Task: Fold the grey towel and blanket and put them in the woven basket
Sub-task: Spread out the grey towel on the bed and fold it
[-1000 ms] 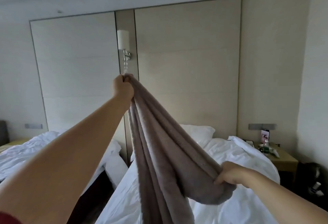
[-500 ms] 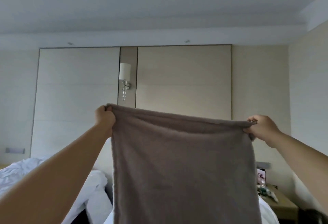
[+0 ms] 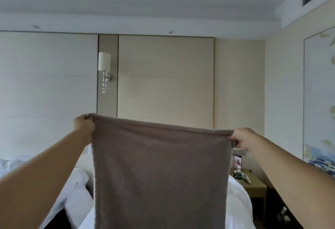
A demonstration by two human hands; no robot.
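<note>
at 8 o'clock in the view lies a bed (image 3: 12, 165) with crumpled white sheets. just right of it the left hand (image 3: 84, 126) is raised, its fingers curled tight around the top left corner of the grey towel (image 3: 159, 174). above this hand, at 10 o'clock, a wall lamp (image 3: 104, 69) hangs on the panel wall.

the towel is in the air, stretched flat between both hands, and it falls straight down to 6 o'clock, where it leaves the frame, so its lower edge is not visible. behind it is a second white bed (image 3: 237, 203). the top edge slopes a little, the left corner higher than the right.

at 4 o'clock the right hand (image 3: 242, 139) pinches the top right corner, fingers closed over a small bunch of cloth. lower, near 5 o'clock, a nightstand (image 3: 256, 188) carries a green bottle (image 3: 239, 174) and other small items.

the woven basket is not in view, and no fold is made yet, i think. the risks i see: the right grip holds only a small bunch, so the corner could slip out when the hands come together. because the corners are not level, the first fold may come out crooked. also the hidden lower end could catch on the bedding.
</note>
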